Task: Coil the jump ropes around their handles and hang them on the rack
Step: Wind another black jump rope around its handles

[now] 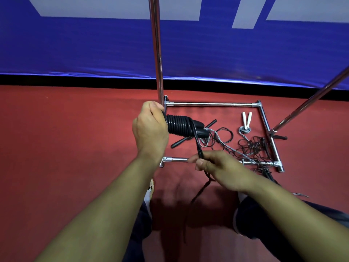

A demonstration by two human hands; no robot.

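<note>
We see the left hand [150,129] closed round one end of a pair of black jump-rope handles [196,129], held level above the chrome tube rack base [211,104], with glossy black cord coiled in tight turns [178,125] round the handles just beside the fist. From that coil a loose black strand [198,148] drops to the right hand [219,168], whose thumb and fingers pinch it; below the hand the cord trails toward the red floor [75,138]. Inside the rack's rectangular base lie another pair of slim black handles [179,142], crossed, a pair of white handles [247,120] with a small grey cord coil [244,130], and a tangle of thin dark cords [253,146] draped over the near bar. Two chrome upright poles [157,53] rise from the base in front of a blue and white banner [94,44].
</note>
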